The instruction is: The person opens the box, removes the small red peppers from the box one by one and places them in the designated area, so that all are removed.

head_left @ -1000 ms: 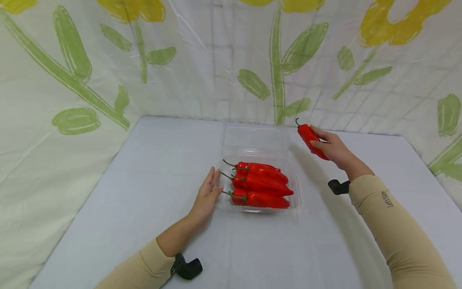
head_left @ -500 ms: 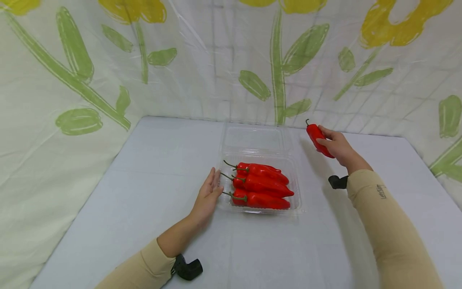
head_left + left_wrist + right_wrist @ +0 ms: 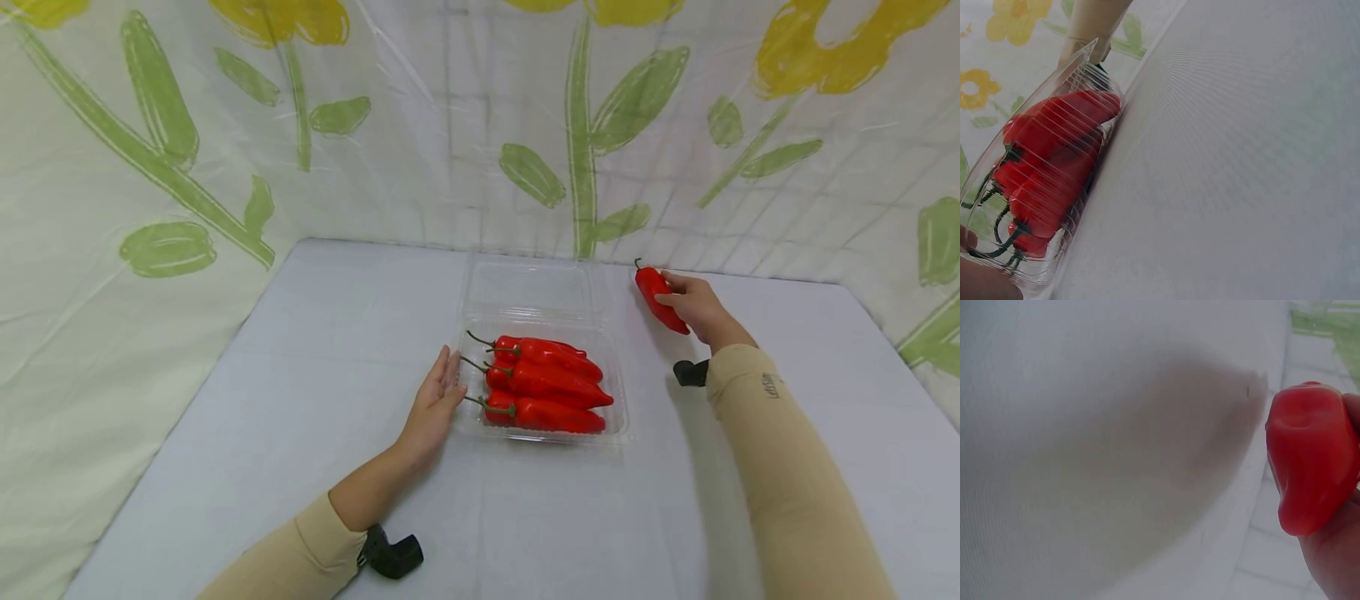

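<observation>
My right hand [image 3: 697, 307] holds a red pepper [image 3: 651, 293] between thumb and fingers, close over the table to the right of a clear plastic box. The pepper's green stem points away to the back left. In the right wrist view the same pepper [image 3: 1310, 450] shows large, its tip toward the camera. My left hand [image 3: 431, 408] rests with straight fingers against the left side of the clear plastic box [image 3: 618, 417]. Several red peppers [image 3: 551, 379] lie piled in the box, stems to the left. The left wrist view shows these peppers [image 3: 1054, 162] through the box's ribbed wall.
The box's clear lid [image 3: 532, 283] lies folded back toward the rear of the white table [image 3: 300, 383]. Behind the table hangs a pale curtain [image 3: 420, 125] printed with yellow flowers. Each wrist wears a black camera, such as the left one's camera [image 3: 393, 554].
My right hand first carried the pepper rightward, away from the box, and then lowered it toward the table. The left hand and the box have stayed in place.
</observation>
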Tool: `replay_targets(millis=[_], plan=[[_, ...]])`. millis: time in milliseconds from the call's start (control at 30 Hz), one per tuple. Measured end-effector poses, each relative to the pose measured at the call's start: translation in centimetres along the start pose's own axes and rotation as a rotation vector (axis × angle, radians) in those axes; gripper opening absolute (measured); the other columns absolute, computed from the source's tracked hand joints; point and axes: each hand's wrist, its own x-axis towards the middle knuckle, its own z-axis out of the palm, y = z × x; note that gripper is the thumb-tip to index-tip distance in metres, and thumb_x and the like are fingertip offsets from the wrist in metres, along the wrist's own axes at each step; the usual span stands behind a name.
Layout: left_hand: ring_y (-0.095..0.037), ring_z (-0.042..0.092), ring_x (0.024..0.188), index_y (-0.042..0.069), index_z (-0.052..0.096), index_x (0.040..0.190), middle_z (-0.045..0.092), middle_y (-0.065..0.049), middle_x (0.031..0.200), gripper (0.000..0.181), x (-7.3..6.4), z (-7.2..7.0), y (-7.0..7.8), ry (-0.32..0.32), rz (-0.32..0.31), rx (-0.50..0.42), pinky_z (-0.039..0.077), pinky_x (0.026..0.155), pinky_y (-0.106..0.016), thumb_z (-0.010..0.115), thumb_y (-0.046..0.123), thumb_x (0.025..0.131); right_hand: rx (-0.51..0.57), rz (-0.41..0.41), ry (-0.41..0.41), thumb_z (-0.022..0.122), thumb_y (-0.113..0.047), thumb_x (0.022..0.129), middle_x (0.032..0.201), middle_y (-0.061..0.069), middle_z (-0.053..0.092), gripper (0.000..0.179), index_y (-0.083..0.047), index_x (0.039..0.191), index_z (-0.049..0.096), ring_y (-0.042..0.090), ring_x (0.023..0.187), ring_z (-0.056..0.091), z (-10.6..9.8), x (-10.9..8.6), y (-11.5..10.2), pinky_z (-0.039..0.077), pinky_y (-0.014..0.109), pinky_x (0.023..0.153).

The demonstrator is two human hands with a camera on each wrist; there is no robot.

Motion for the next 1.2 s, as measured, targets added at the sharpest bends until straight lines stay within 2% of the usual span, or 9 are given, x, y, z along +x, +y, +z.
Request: replay_targets(millis=[167, 533, 833, 967, 1200], plan=[[-0.028, 0.006, 0.145, -0.002, 0.000, 0.148, 0.009, -0.018, 0.156, 0.064, 0.0, 0.0, 0.1, -0.002, -0.002, 0.006, 0.011, 0.117, -0.044, 0.035, -0.002, 0.095, -0.001, 0.031, 0.003, 0.041, -0.016, 0.098, 0.153, 0.026, 0.012, 0.061, -0.010, 0.148, 0.007, 0.041, 0.137, 0.018, 0.6, 0.3, -0.1, 0.029, 0.047, 0.113], [-0.028, 0.007, 0.145, -0.002, 0.000, 0.148, 0.010, -0.018, 0.156, 0.064, 0.1, 0.2, 0.2, 0.000, -0.005, 0.002, 0.011, 0.117, -0.044, 0.035, -0.003, 0.095, 0.099, 0.108, 0.105, 0.038, -0.014, 0.098, 0.154, 0.023, 0.012, 0.060, -0.009, 0.148, 0.006, 0.039, 0.139, 0.018, 1.4, 1.3, 0.2, 0.028, 0.046, 0.113], [-0.029, 0.007, 0.145, -0.003, 0.000, 0.148, 0.010, -0.019, 0.156, 0.064, 0.2, 0.2, 0.0, 0.000, 0.002, 0.005, 0.011, 0.117, -0.044, 0.035, -0.003, 0.095, 0.108, 0.148, 0.076, 0.035, -0.013, 0.099, 0.154, 0.024, 0.010, 0.058, -0.003, 0.148, 0.005, 0.041, 0.140, 0.017, 1.4, 1.2, 0.0, 0.027, 0.047, 0.113], [-0.028, 0.007, 0.145, -0.003, -0.001, 0.148, 0.010, -0.019, 0.156, 0.064, 0.2, 0.2, 0.1, 0.002, 0.001, 0.002, 0.011, 0.117, -0.044, 0.035, -0.003, 0.095, 0.114, 0.153, 0.067, 0.036, -0.016, 0.099, 0.154, 0.024, 0.009, 0.060, -0.003, 0.148, 0.004, 0.041, 0.140, 0.016, 1.3, 1.1, 0.1, 0.027, 0.047, 0.113], [-0.029, 0.006, 0.145, -0.003, 0.000, 0.148, 0.009, -0.019, 0.156, 0.064, 0.0, 0.1, 0.1, 0.006, -0.001, 0.010, 0.012, 0.117, -0.044, 0.035, -0.003, 0.095, 0.073, 0.111, 0.082, 0.036, -0.020, 0.099, 0.154, 0.025, 0.012, 0.061, -0.001, 0.148, 0.005, 0.040, 0.141, 0.016, 1.3, 0.9, 0.0, 0.022, 0.049, 0.115]])
